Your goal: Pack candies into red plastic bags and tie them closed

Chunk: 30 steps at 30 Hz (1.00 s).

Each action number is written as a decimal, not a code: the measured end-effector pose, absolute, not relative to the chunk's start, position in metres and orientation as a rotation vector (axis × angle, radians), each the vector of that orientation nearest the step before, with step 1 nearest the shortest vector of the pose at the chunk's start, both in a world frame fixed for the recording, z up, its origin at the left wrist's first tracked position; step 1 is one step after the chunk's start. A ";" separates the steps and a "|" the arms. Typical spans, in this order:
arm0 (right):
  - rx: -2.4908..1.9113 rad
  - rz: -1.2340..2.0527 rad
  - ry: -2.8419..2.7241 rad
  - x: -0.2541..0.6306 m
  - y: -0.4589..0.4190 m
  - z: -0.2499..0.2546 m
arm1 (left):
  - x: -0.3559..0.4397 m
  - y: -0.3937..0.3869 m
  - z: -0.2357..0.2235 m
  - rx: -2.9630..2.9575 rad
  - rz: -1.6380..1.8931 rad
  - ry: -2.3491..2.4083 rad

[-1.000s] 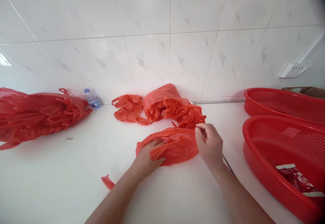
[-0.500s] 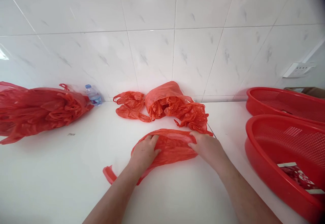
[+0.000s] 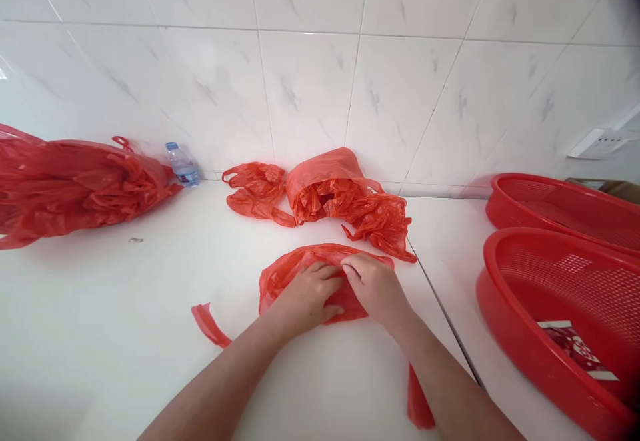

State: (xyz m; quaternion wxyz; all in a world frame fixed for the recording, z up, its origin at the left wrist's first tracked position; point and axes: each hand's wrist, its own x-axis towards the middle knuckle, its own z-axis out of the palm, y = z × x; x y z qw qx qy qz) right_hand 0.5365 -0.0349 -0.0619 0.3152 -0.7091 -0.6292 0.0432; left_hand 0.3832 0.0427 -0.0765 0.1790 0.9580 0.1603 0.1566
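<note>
A red plastic bag (image 3: 285,274) lies on the white table before me, its opening spread wide. My left hand (image 3: 313,294) rests over the opening, thumb apart from the fingers, touching the film. Beside it, the fingers of my right hand (image 3: 375,287) are closed in a pinch on the bag's upper rim. One handle strip (image 3: 209,324) sticks out to the left of my left forearm. Another red strip (image 3: 419,401) shows beneath my right forearm. Behind my hands, against the wall, sits a bulging red bag (image 3: 327,167) with crumpled bags (image 3: 375,217) coming out of its mouth.
More crumpled red bags (image 3: 257,191) lie to the left of it. At far left is a large red bag pile (image 3: 85,184) with a water bottle (image 3: 183,166) beside it. Two red baskets (image 3: 500,281) stand at right, the nearer holding a printed packet (image 3: 577,349). A table seam (image 3: 447,314) runs nearby.
My hands have come together over the bag, the right moving left along the rim and the left moving right. A red strip now shows under my right forearm. The view has shifted slightly.
</note>
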 end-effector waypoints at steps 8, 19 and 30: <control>-1.985 0.159 -1.778 0.566 -0.018 -0.097 | 0.376 0.028 -0.069 2.465 0.233 0.235; -1.938 0.084 -1.665 0.558 -0.027 -0.081 | 0.351 0.068 -0.050 2.671 0.839 1.158; -1.929 0.266 -1.943 0.548 -0.025 -0.093 | 0.349 0.085 -0.071 1.892 0.656 1.206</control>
